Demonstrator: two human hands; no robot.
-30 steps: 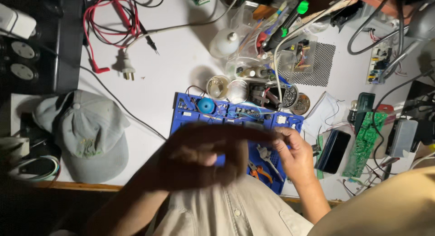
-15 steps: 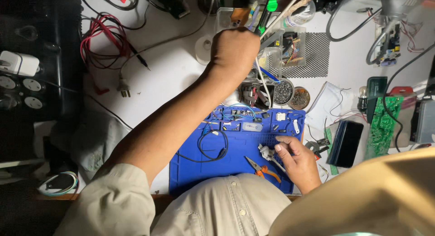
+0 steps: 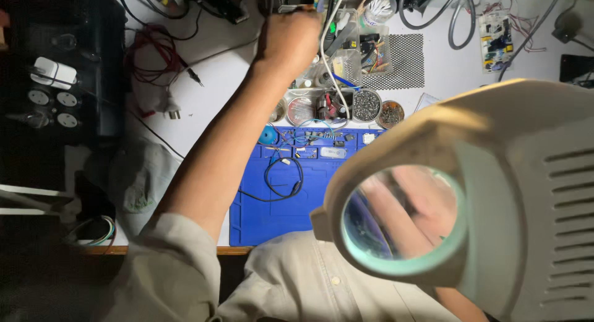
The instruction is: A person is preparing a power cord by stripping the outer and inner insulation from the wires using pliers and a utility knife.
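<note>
Left hand (image 3: 291,40) reaches, fingers curled, among tools beside clear container (image 3: 356,53).

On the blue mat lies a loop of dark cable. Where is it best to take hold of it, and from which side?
Probably grip the dark cable at the loop's lower curve, coming from above on the near side. It lies flat on bare blue mat there; its upper ends run among small parts.

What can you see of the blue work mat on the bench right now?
The blue work mat lies flat at the bench's near edge and looks like matte rubbery silicone. Its far edge has small moulded compartments holding tiny parts. A loop of dark wire rests on the open middle. The person's left forearm crosses its left side, and the magnifier lamp hides its right part.
</note>
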